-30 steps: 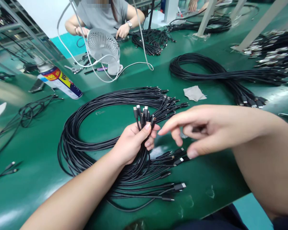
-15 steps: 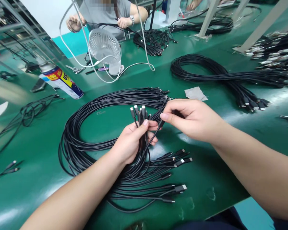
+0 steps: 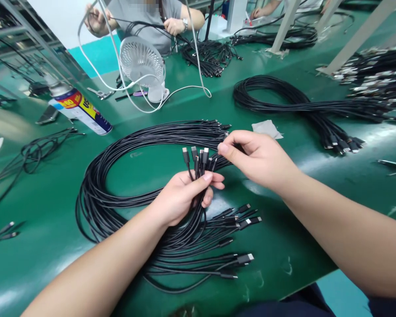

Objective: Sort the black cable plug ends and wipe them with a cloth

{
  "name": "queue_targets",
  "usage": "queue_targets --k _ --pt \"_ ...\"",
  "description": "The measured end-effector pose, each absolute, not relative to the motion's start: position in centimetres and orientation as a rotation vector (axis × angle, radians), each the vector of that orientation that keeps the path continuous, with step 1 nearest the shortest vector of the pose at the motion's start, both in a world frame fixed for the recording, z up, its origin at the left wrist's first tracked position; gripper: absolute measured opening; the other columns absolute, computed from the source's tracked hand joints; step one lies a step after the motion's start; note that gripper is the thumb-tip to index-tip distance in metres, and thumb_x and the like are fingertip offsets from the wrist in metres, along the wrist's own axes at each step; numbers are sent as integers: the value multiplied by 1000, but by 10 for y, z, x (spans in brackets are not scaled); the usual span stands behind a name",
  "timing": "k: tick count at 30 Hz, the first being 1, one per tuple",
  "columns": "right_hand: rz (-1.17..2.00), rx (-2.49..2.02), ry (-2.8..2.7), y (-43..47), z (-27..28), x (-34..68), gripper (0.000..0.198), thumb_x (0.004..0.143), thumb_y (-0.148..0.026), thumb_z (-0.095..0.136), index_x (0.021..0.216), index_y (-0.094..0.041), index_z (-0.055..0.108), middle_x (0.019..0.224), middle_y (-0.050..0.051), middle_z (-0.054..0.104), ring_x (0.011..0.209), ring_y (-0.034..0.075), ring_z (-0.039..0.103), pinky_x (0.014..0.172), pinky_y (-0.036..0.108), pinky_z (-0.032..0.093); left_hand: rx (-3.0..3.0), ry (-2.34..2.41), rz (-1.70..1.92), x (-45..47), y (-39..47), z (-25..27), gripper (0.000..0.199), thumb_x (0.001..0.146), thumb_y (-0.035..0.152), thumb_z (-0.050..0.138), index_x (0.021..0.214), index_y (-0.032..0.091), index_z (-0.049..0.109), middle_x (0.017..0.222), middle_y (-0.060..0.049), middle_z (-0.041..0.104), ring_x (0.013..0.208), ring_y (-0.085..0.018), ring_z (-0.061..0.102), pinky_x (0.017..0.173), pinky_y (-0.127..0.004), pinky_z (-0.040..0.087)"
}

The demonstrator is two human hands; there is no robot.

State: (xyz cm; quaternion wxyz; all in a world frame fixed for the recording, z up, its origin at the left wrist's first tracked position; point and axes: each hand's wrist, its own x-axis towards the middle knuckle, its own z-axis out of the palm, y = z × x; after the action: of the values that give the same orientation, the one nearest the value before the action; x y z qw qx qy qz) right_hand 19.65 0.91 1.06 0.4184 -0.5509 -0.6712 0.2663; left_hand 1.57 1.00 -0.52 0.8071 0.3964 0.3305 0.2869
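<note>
My left hand is closed around a bunch of black USB cables, just below their plugs. Those plugs, with bright metal tips, stick up above the thumb. To the right and slightly higher is my right hand, its thumb and forefinger pinched together beside the far ends of the coil. Whatever lies in that pinch, if anything, is hidden. The large cable coil curves leftward over the green table. More loose plugs fan out below my left hand.
Another cable coil lies at the right, near a scrap of white paper. A small white fan with its cord and a spray can stand further back. Across the table a person's hands handle black cables.
The cable end that my right hand held out from the bunch is no longer stretched between my hands. My right hand has shifted slightly up and left; the left still grips the bunch.
</note>
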Motion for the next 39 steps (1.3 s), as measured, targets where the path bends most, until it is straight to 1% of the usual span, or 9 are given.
queue_targets --k 3,9,13,17,19,23,29,34,39 --pt "833 -1304 -1605 4 13 192 24 84 -39 61 76 -17 60 70 1 58 68 13 51 62 27 39 946 707 600 17 7 -7 27 75 36 75 87 12 74 73 -4 66 47 -5 49 48 -22 39" --pt "1157 -1266 -1478 1 22 190 20 79 -34 64 69 -18 57 64 -3 55 62 11 51 59 26 41 894 713 553 16 0 2 26 76 32 74 94 13 75 79 -4 68 54 -7 55 56 -23 45" --pt "1302 -1156 -1561 1 21 194 18 81 -32 65 72 -18 58 65 -2 58 64 13 55 65 29 44 768 736 582 17 -1 6 28 74 36 76 87 11 74 71 -5 67 54 -9 56 56 -23 44" --pt "1074 -1148 -1780 -1 20 192 17 83 -24 62 67 -19 60 66 0 58 72 15 56 71 30 44 708 724 570 16 1 6 31 74 39 76 76 9 70 56 -2 59 51 -8 51 51 -21 39" --pt "930 -1193 -1844 -3 24 191 15 84 -25 59 70 -19 61 70 1 59 77 16 55 73 30 44 681 700 599 16 3 4 26 74 34 77 77 9 70 61 -2 60 50 -6 47 49 -20 36" --pt "641 -1329 -1913 -8 30 193 13 92 -24 47 91 -18 58 85 5 61 79 17 56 71 30 45 600 644 622 14 7 0 22 73 27 78 83 9 72 72 -2 60 49 -2 43 47 -19 33" --pt "204 -1321 -2139 -20 24 193 18 92 -12 41 92 -18 57 88 6 63 79 17 60 69 30 49 567 620 611 12 8 -3 18 74 25 77 83 10 74 71 -2 56 51 -2 44 49 -19 35" --pt "0 -1305 -2243 -27 19 187 21 90 -9 42 97 -16 61 88 8 67 75 17 64 61 28 50 526 588 594 12 7 -5 14 77 23 74 83 10 74 70 0 52 52 -1 44 50 -16 35" --pt "-8 -1278 -2248 -26 20 183 22 89 -8 42 95 -12 63 86 9 68 75 17 66 62 28 52 512 586 582 11 7 -5 14 77 23 74 81 10 73 70 0 54 52 -1 46 51 -16 38"
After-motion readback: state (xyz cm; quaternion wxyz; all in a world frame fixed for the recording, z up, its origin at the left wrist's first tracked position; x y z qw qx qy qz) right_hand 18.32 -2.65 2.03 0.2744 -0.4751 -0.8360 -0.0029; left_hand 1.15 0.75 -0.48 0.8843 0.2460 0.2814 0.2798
